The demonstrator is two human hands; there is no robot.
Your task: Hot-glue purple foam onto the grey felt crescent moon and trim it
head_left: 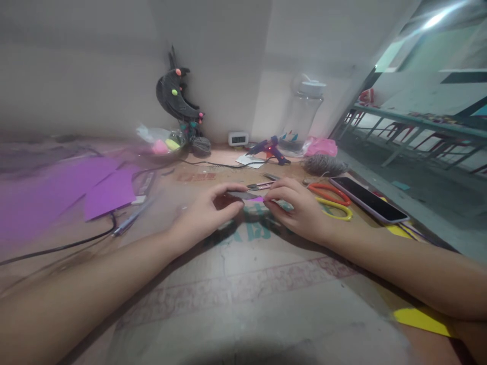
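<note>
Over the middle of the table, my left hand [209, 212] pinches a thin dark grey piece [240, 194] between thumb and fingers. My right hand [300, 209] has its fingertips closed on the right end of a small purple piece [255, 198]. The grey and purple pieces meet between the hands; whether they are joined I cannot tell. Just beyond the fingers lies a slim pinkish tool with a metal tip [261, 186]. Scissors with an orange handle [347, 199] and a yellow handle [344, 217] rest beside my right hand.
Purple sheets [110, 190] and a pen [131, 219] lie left. At the back stand a black crescent decoration [171, 99], a small clock [238, 138], a glue gun [271, 148] and a clear bottle [304, 114]. Grey yarn [325, 165] and a phone [369, 199] are right.
</note>
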